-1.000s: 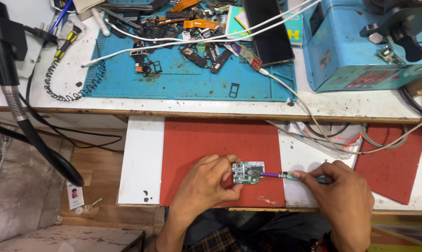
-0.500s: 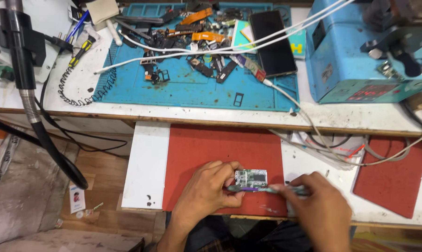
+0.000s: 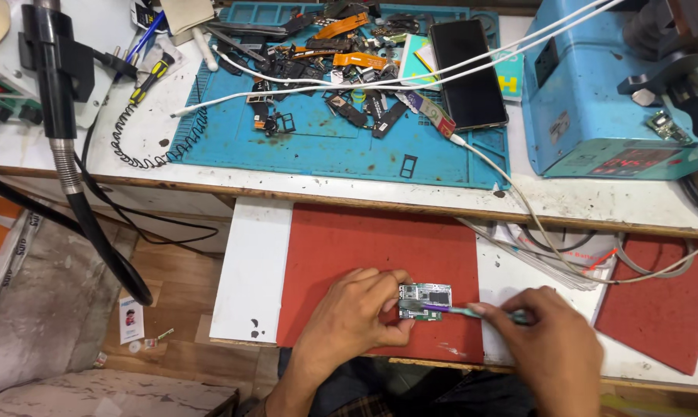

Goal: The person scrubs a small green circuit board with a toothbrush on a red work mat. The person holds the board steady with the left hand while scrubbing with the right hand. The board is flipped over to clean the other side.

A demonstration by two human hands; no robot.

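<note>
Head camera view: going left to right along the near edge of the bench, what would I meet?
White board → red mat → left hand → small green circuit board → thin brush-like tool → right hand → second red mat.
</note>
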